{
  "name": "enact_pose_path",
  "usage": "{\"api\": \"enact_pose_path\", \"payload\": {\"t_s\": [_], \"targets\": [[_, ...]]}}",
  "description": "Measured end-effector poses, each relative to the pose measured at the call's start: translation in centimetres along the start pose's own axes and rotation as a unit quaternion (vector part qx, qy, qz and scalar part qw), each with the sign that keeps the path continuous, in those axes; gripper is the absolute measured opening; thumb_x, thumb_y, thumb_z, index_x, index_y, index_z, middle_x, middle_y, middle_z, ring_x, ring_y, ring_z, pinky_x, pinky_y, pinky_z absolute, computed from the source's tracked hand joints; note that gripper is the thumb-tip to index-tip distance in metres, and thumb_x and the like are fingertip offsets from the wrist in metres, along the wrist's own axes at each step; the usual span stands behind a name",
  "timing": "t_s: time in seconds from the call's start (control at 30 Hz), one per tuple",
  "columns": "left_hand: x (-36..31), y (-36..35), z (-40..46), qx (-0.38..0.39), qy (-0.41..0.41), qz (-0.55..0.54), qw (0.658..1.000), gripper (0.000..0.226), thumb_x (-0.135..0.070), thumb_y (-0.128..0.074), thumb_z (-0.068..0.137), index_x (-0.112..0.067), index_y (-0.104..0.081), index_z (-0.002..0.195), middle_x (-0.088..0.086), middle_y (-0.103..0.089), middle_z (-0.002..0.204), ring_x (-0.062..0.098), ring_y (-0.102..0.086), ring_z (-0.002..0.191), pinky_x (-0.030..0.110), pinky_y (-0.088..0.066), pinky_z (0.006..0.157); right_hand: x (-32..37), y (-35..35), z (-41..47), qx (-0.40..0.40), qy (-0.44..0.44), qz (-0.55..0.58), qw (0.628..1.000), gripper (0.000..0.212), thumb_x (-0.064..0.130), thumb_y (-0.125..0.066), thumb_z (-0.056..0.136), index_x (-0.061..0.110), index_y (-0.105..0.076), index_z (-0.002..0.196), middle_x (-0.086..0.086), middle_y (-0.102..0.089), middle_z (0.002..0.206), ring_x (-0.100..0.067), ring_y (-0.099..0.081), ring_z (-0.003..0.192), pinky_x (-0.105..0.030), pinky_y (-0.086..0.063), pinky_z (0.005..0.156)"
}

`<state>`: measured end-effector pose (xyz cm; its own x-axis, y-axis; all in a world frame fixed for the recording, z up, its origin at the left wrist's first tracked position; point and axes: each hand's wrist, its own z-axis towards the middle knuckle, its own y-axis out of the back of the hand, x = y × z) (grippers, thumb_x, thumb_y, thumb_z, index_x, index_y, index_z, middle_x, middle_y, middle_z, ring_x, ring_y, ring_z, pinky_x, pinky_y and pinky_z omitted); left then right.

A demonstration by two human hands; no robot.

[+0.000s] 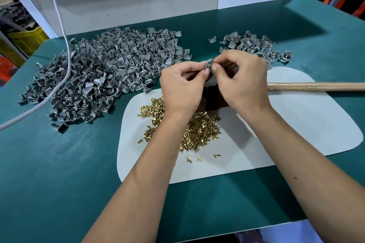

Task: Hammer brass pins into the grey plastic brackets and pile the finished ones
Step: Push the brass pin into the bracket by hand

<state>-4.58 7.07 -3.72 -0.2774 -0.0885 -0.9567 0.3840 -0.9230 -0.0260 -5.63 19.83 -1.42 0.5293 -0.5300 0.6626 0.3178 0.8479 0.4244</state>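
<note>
Above the white mat (296,124), both hands meet in the air, w/ one grey bracket (207,64) pinched between them. Left hand (181,87) holds the bracket w/ thumb & fingers curled on it. Right hand (243,79) has its thumb & first finger squeezed at the bracket's right side; its other fingers are curled in. Can't tell if a pin is in that pinch, it's too small to see. Just under the wrists, brass pins (199,130) lie in a loose heap on the mat. Big pile of grey brackets (102,77) sits to the left on the green surface (59,173). Smaller pile (254,45) sits behind the right hand, some w/ gold bits showing. Wooden handle (316,86) lies to the right, partly hidden by the right hand.
</note>
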Motion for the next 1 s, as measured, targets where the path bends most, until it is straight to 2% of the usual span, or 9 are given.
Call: {"api": "enact_pose_path", "payload": {"t_s": [0.13, 0.33, 0.47, 0.67, 0.8, 0.9, 1.0], "targets": [[-0.2, -0.1, -0.1, -0.003, -0.016, 0.036, 0.999, 0.014, 0.005, -0.080, 0.080, -0.002, -0.079, 0.092, 0.007, -0.079, 0.090, 0.018, -0.077, 0.086, 0.041, -0.062, 0.087, 0.0, 0.0, 0.1, 0.006, -0.033, 0.012, 0.999, 0.007, 0.011, -0.073, 0.085, 0.013, -0.079, 0.086, 0.008, -0.069, 0.074, -0.003, -0.064, 0.068, -0.011, -0.048, 0.069], [-0.1, -0.3, -0.3, -0.006, -0.035, 0.072, 0.997, 0.012, 0.004, -0.080, 0.080, -0.002, -0.080, 0.091, 0.007, -0.078, 0.089, 0.019, -0.077, 0.085, 0.042, -0.063, 0.085, 0.0, 0.0, 0.1, 0.008, -0.047, -0.002, 0.999, 0.008, 0.012, -0.073, 0.084, 0.014, -0.081, 0.087, 0.005, -0.072, 0.077, -0.007, -0.068, 0.072, -0.020, -0.055, 0.073], [0.2, -0.3, -0.3, -0.007, -0.039, 0.082, 0.996, 0.012, 0.003, -0.079, 0.080, -0.005, -0.080, 0.088, 0.007, -0.078, 0.088, 0.021, -0.076, 0.084, 0.044, -0.062, 0.084, 0.0, -0.1, 0.1, 0.006, -0.044, -0.013, 0.999, 0.009, 0.013, -0.073, 0.083, 0.015, -0.081, 0.085, 0.005, -0.073, 0.076, -0.007, -0.067, 0.069, -0.016, -0.053, 0.071], [-0.2, -0.5, -0.4, 0.017, -0.067, 0.122, 0.990, 0.017, 0.003, -0.078, 0.079, -0.010, -0.079, 0.090, 0.001, -0.077, 0.088, 0.010, -0.076, 0.080, 0.036, -0.064, 0.081, -0.3, -0.1, 0.2, 0.007, -0.067, 0.000, 0.998, 0.008, 0.011, -0.072, 0.085, 0.013, -0.080, 0.085, 0.006, -0.071, 0.074, -0.006, -0.066, 0.069, -0.021, -0.055, 0.072], [-0.6, -0.3, -0.4, 0.010, -0.060, 0.139, 0.988, 0.019, 0.002, -0.083, 0.076, -0.014, -0.076, 0.085, -0.007, -0.076, 0.081, 0.002, -0.073, 0.072, 0.026, -0.063, 0.074, -0.5, 0.8, 0.6, 0.076, -0.037, 0.006, 0.996, 0.014, 0.016, -0.067, 0.091, 0.012, -0.078, 0.082, 0.001, -0.071, 0.073, -0.014, -0.066, 0.070, -0.030, -0.055, 0.071], [-0.7, 0.0, -0.5, 0.011, -0.052, 0.160, 0.986, 0.019, -0.002, -0.085, 0.077, -0.016, -0.077, 0.088, -0.008, -0.075, 0.082, 0.003, -0.073, 0.075, 0.028, -0.063, 0.079, -1.3, 2.1, 1.4, 0.118, -0.034, 0.010, 0.992, 0.029, 0.027, -0.062, 0.097, 0.007, -0.077, 0.082, -0.008, -0.071, 0.072, -0.026, -0.065, 0.071, -0.041, -0.052, 0.069], [-1.2, 0.5, -0.3, 0.021, -0.052, 0.176, 0.983, 0.025, -0.004, -0.084, 0.079, -0.017, -0.077, 0.099, -0.009, -0.075, 0.086, 0.005, -0.073, 0.080, 0.029, -0.062, 0.084, -3.3, 4.2, 2.7, 0.099, -0.052, -0.073, 0.991, 0.021, 0.026, -0.064, 0.095, 0.010, -0.079, 0.091, -0.002, -0.072, 0.075, -0.015, -0.060, 0.070, -0.030, -0.047, 0.069]]}}
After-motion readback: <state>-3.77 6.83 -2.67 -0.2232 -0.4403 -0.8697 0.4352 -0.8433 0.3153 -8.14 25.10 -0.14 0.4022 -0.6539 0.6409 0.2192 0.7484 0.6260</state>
